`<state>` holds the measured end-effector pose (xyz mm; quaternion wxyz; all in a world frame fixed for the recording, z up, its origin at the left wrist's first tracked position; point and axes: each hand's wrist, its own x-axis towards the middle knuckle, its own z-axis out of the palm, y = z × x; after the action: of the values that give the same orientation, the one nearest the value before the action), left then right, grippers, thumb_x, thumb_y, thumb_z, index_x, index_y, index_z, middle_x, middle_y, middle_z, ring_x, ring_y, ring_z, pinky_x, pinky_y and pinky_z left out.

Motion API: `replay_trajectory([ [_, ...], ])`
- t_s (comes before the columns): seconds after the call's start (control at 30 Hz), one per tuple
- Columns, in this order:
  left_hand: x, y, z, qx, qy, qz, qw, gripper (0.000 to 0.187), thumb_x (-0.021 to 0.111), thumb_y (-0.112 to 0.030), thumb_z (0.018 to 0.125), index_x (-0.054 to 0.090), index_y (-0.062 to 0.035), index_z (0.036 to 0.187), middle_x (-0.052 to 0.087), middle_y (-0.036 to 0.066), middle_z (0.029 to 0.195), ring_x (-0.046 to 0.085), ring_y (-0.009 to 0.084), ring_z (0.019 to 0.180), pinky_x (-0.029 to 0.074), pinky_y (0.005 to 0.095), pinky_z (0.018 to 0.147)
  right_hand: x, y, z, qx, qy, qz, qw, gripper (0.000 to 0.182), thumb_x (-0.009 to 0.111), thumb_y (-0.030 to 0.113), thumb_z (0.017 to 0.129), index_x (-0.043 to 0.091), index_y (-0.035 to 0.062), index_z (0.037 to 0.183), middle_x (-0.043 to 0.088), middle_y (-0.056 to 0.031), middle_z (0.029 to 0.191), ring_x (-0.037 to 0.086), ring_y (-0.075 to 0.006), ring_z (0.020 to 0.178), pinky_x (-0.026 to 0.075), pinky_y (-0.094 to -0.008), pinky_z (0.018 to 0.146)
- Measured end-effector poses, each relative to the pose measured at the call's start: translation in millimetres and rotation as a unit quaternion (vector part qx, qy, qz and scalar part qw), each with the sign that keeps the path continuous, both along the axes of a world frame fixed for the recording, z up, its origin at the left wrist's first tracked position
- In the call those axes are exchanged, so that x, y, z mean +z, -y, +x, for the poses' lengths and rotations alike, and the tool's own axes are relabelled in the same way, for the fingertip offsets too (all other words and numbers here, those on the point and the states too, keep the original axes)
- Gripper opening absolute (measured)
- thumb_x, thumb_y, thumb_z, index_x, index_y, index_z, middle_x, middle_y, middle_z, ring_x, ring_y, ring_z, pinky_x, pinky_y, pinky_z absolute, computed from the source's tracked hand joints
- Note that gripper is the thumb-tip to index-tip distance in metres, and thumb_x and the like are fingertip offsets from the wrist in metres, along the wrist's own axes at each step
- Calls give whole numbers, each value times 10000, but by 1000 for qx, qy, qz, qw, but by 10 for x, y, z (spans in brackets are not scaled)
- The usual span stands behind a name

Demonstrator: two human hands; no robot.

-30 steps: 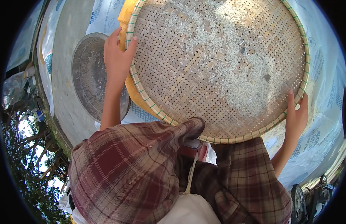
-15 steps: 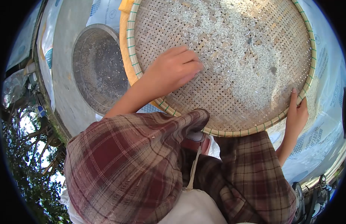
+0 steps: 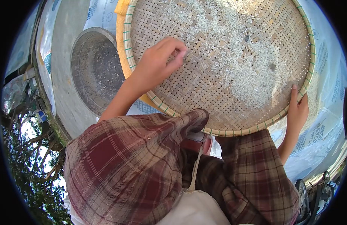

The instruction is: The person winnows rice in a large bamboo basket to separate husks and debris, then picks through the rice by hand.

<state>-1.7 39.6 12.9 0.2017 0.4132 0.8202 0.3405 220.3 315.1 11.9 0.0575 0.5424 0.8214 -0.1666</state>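
A round woven bamboo winnowing tray (image 3: 154,26) with a green-stitched rim rests above my lap. White rice grains (image 3: 252,71) are scattered over its middle and right, with two small dark lumps (image 3: 272,67) among them. Over the tray's left part hovers my left hand (image 3: 156,62), thumb and fingertips drawn together in a pinch. Whatever lies between those fingertips is too small to make out. My right hand (image 3: 299,108) grips the near right rim, thumb on top and fingers partly hidden beyond the edge.
Left of the tray stands a dark round basin (image 3: 78,67) with a few grains inside. An orange edge (image 3: 121,45) shows beneath the tray. Printed plastic sheeting (image 3: 312,146) covers the ground. Plaid cloth (image 3: 124,161) drapes my legs. Parked wheels (image 3: 301,198) appear at lower right.
My left hand has moved left and slightly up, away from the grains, fingers now pinched towards the thumb. The tray has shifted slightly left in view; my right hand stays on its rim.
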Motion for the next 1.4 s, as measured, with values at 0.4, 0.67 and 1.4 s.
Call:
replay_trajectory([
  [0.4, 279, 536, -455, 266, -249, -116, 924, 203, 619, -126, 792, 622, -73, 987, 605, 75, 986, 580, 186, 881, 461, 305, 752, 22, 57, -23, 41, -9, 46, 998, 498, 516, 471, 849, 544, 19, 1057, 588, -178, 915, 578, -304, 864, 437, -380, 741],
  [0.67, -213, -500, 181, -105, -71, 76, 989, 144, 657, -77, 755, 643, -70, 899, 591, 47, 883, 566, 190, 776, 461, 284, 658, 125, 407, -400, 254, -267, 169, 914, 267, 678, 183, 769, 596, 84, 1003, 554, -110, 1071, 510, -292, 1015, 393, -370, 866],
  [1.4, -159, -627, 226, -27, 177, 64, 982, 63, 569, -72, 857, 575, -32, 906, 603, 49, 898, 583, 124, 815, 471, 257, 732, -108, 619, -427, 279, -303, 4, 911, 81, 654, 30, 754, 624, 36, 829, 582, -73, 841, 552, -214, 800, 421, -304, 725],
])
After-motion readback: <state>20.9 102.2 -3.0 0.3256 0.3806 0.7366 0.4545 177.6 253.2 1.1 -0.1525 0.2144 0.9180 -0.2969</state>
